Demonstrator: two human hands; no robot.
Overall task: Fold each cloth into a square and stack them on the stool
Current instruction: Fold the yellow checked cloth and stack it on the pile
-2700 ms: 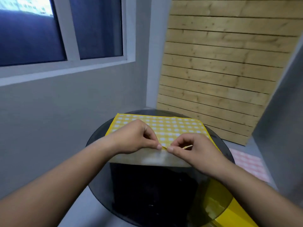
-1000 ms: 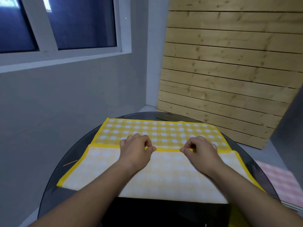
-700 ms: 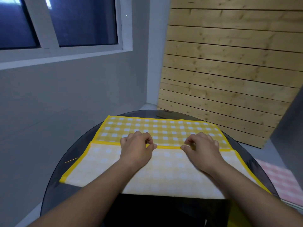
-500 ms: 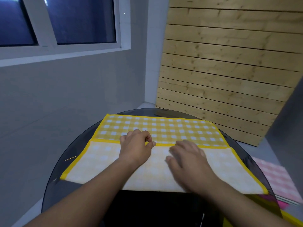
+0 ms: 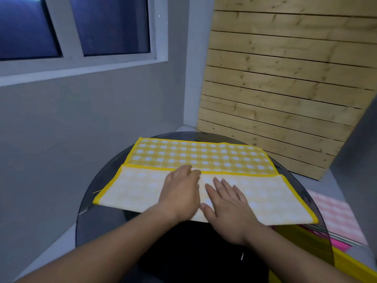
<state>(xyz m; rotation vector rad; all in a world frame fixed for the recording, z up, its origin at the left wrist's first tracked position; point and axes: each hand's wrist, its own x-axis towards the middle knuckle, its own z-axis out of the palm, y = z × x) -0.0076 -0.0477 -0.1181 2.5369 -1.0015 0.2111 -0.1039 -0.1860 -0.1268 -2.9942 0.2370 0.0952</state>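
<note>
Pressing down with the right hand [image 5: 226,207], palm flat and fingers spread, grasping nothing; weight laid on the pale turned-over flap, most likely to set the crease. Just beside it, the left hand [image 5: 180,193], likewise unclenched, fingertips out to the yellow hem with no pinch to be seen; probably pinning that edge against creep during smoothing. Beneath both palms, the yellow checked cloth [image 5: 200,154]: near half folded away over the far half, short of the far edge, with a band of the printed side left bare beyond the hem. Spread on a round dark glass table [image 5: 87,219], not on any stool. Judged one fold in: a wide rectangle, wanting a sideways fold to make a square. Lower right, past the table rim, a pink checked cloth [image 5: 336,213], apparently lying flat; its support not clear. Behind, a wooden plank panel [image 5: 285,88].
</note>
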